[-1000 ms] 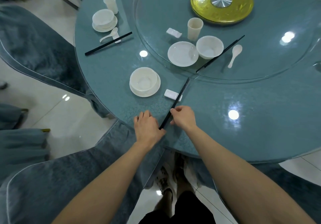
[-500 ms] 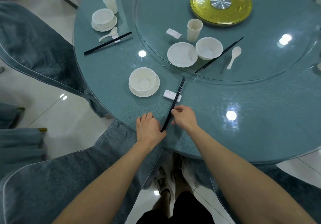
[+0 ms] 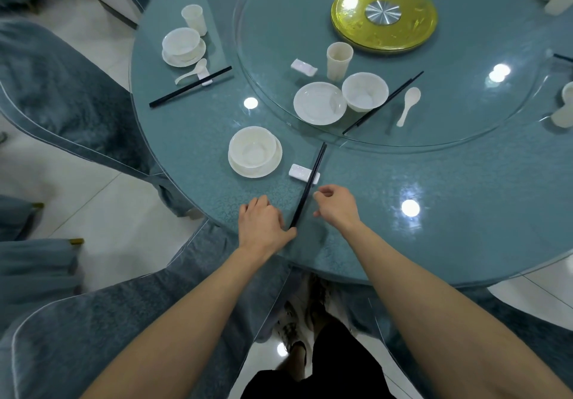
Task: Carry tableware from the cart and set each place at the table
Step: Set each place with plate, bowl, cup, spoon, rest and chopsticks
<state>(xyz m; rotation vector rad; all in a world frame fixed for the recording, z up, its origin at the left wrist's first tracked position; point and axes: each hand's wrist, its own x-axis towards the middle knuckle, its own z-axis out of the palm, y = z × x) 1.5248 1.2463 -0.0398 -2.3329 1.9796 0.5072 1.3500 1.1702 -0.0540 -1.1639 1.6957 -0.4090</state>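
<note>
**Place setting, lower centre of frame, on teal desk [image 3: 434, 228].**

- Bowl [image 3: 252, 150]: stacked on a saucer, left of centre.
- Left hand [image 3: 263, 225]: flat on the desk, fingers relaxed, thumb butted against the near ends of the chopsticks [image 3: 307, 186].
- Chopsticks: black pair lying across the white rest [image 3: 297, 170], tips toward the glass turntable [image 3: 465, 119].
- Right hand [image 3: 336, 206]: just right of the chopsticks, fingers loosely curled, holding nothing.
- Change: half a second ago the right hand pinched the pair; now it has let go.
- Reading: chopsticks appear placed and squared; cup and spoon seem still lacking here.
- Writing, brands: none legible.
</note>
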